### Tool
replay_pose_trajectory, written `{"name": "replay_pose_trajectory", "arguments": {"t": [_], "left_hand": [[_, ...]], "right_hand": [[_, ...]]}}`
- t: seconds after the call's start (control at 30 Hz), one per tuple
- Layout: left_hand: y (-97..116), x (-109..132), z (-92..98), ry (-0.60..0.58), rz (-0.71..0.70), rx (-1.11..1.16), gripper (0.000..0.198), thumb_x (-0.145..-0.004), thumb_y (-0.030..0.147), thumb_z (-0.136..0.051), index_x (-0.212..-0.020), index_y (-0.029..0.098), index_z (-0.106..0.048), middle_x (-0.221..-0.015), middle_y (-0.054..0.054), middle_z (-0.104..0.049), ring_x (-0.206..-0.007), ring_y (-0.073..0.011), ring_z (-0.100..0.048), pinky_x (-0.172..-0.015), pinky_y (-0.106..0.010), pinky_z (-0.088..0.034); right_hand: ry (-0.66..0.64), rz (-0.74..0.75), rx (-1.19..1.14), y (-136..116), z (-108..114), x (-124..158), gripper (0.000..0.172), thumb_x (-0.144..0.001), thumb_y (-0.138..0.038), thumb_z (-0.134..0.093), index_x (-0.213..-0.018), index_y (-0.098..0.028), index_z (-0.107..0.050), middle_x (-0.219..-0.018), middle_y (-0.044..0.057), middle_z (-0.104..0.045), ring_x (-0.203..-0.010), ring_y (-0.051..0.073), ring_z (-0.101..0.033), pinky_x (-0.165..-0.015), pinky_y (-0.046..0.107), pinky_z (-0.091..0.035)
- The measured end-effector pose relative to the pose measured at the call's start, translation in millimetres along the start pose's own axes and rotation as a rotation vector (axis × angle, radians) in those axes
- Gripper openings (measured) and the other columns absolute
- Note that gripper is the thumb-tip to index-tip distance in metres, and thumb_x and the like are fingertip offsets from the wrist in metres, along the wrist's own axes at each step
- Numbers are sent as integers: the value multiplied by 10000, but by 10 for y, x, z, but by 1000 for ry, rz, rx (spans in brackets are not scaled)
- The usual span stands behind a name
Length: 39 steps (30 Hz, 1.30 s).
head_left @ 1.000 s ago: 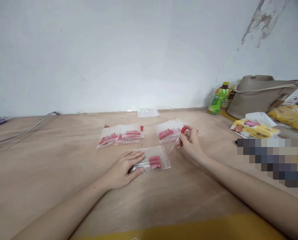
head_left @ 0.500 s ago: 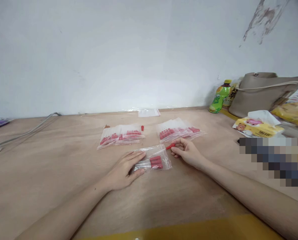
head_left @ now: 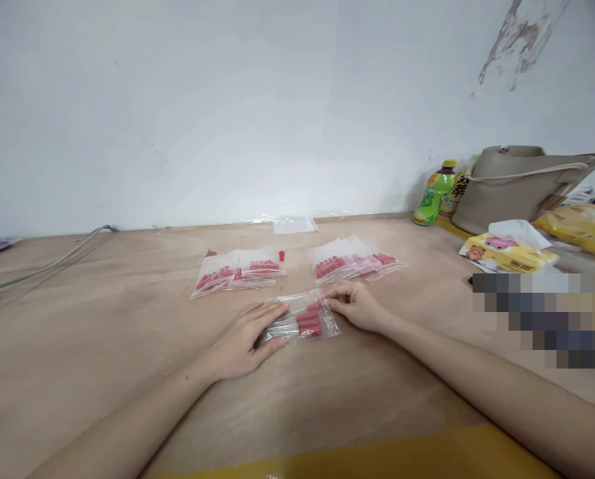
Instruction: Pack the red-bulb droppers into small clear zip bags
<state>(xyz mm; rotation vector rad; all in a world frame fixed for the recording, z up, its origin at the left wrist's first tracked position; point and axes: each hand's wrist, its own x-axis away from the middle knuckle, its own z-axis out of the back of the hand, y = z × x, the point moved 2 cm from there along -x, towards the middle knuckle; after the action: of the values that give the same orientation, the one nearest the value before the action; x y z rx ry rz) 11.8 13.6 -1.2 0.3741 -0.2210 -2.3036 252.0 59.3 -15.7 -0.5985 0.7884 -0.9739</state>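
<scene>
A clear zip bag (head_left: 333, 322) lies flat on the table in front of me, with several red-ended droppers (head_left: 309, 324) inside, their thin clear stems pointing left. My left hand (head_left: 247, 339) rests over the bag's left end, fingers stretched out and pressing it down. At the bag's open right end, my right hand (head_left: 353, 305) pinches the end of another red dropper (head_left: 315, 306), which lies mostly inside the bag along its far side. The fingertips partly hide its end.
Behind the hands lie two fanned rows of filled bags, a left row (head_left: 240, 266) and a right row (head_left: 352, 259). A loose dropper (head_left: 282, 256) lies beside the left row. Flat bags (head_left: 294, 226) sit near the wall. A green bottle (head_left: 434, 193) and tissue pack (head_left: 509, 249) stand right.
My right hand has moved left to the bag's mouth, and the dropper it pinches has slid into the bag. The left hand stays on the bag.
</scene>
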Motion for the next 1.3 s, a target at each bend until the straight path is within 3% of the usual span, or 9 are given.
{"name": "replay_pose_trajectory", "arguments": {"t": [0.13,0.27,0.47,0.6,0.7,0.83,1.07,1.2,1.3], "left_hand": [[-4,-13,-5,2,-5,4,518,-876,407,-438,-1348,238,-311,-1362,-43,-387,-1249,-228,-344,-1019,-430,-315],[0,-20,3,10,-10,15,509,-875,404,-442,-1342,239,-324,-1349,-39,-406,-1243,-225,-352,-1020,-423,-317],[8,-27,11,-5,-20,12,495,-881,404,-432,-1340,249,-328,-1359,-35,-392,-1252,-220,-343,-1034,-430,-292],[2,-29,16,-40,-23,2,490,-890,409,-411,-1346,258,-316,-1374,-28,-368,-1269,-209,-315,-1046,-419,-274],[-7,-19,20,-63,-40,6,488,-893,412,-404,-1350,271,-304,-1383,-22,-354,-1277,-211,-299,-1049,-425,-261],[-16,-4,25,-87,-59,11,499,-895,410,-402,-1359,273,-281,-1390,-19,-342,-1280,-210,-293,-1058,-425,-244],[-10,-1,42,-101,-70,28,507,-889,408,-415,-1359,273,-281,-1390,-25,-341,-1274,-219,-304,-1055,-441,-243],[-8,11,44,-90,-56,38,505,-886,408,-423,-1355,279,-290,-1385,-26,-351,-1272,-222,-309,-1051,-450,-248],[-3,14,42,-81,-49,41,497,-886,407,-424,-1350,278,-300,-1379,-25,-361,-1271,-213,-313,-1055,-442,-244]], "right_hand": [[160,0,79,42,-85,-2,138,-724,-273,-579,-689,-164,-655,-700,26,-596,-663,134,-518,-608,252,-400],[123,160,32,29,-147,18,121,-742,-190,-530,-702,-172,-642,-827,47,-580,-765,138,-534,-673,260,-417],[194,119,210,-100,59,-50,132,-734,-183,-515,-740,-175,-646,-721,28,-568,-652,122,-512,-613,248,-399],[195,54,326,-277,91,-416,141,-741,-189,-504,-787,-157,-633,-783,42,-630,-716,127,-554,-685,240,-409],[49,-151,354,-328,-90,-843,220,-714,-215,-552,-904,-141,-633,-855,68,-660,-791,154,-585,-719,236,-418],[64,-292,350,-294,-378,-1298,253,-743,-246,-518,-923,-106,-627,-960,144,-647,-898,213,-591,-742,270,-429],[113,-383,290,-143,-628,-1493,214,-685,-236,-576,-856,-115,-617,-1009,183,-619,-942,294,-579,-758,369,-432],[189,-367,195,-145,-526,-1497,234,-702,-202,-549,-912,-99,-550,-926,180,-624,-863,249,-599,-710,334,-439],[311,-263,111,-184,-271,-1345,268,-809,-247,-416,-1052,-133,-426,-902,100,-614,-830,161,-589,-719,281,-432]]}}
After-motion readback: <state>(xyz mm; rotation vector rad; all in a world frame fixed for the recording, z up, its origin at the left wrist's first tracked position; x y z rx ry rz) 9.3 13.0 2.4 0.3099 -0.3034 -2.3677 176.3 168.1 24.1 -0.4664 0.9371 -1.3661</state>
